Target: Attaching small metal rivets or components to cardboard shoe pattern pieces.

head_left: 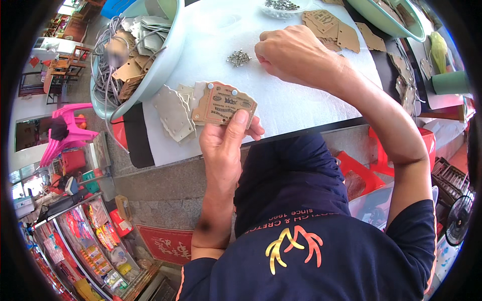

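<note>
Between the thumb and fingers of my left hand [227, 138] is a brown printed cardboard tag [216, 111] with a wavy top edge. Two pale round studs show near that edge. Beside it on the white table cover lie several plain greyish tags [173, 114], partly overlapping. My right hand [286, 52] is closed with its fingers curled down, just right of a small pile of silvery metal rivets [238, 58]. Its fingertips are hidden, so what they hold, if anything, does not show.
On the left, a pale blue basin [173, 55] holds tags and grey cords [103, 60]. A clear tub [285, 14] of metal pieces stands at the far edge. More brown tags [346, 37] lie beyond my right hand, near a green basin [396, 25]. Red stools [359, 173] are below the table.
</note>
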Demonstrator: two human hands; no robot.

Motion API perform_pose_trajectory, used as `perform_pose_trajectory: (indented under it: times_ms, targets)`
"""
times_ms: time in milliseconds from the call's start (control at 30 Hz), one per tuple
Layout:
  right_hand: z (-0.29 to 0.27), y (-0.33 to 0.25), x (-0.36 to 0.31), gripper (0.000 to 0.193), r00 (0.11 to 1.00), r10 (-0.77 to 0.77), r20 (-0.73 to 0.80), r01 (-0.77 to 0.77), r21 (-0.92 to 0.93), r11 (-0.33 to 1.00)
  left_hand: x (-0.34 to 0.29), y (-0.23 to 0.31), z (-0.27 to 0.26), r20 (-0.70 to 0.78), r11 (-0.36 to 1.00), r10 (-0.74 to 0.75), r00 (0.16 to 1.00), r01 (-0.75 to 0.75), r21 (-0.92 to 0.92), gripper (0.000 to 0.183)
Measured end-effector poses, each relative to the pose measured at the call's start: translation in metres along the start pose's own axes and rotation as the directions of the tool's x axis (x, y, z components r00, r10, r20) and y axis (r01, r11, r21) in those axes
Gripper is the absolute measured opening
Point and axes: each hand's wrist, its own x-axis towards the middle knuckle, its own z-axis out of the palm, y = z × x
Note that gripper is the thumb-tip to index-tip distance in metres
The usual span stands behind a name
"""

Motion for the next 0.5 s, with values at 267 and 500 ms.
perform_pose_trajectory:
  times_ms: [267,500]
  targets:
    - [0.009,0.000,-0.010,0.012,0.973,-0.019,-0.229,0.045,0.105,0.993,0.000,0.000,-0.002,0.017,0.999,-0.042,0.999,0.042,-0.025,0.019]
    - [-0.016,-0.032,-0.045,0.013,0.979,0.175,-0.102,-0.014,0.825,0.564,0.001,0.006,0.003,-0.019,0.999,-0.020,1.000,0.019,-0.031,0.020]
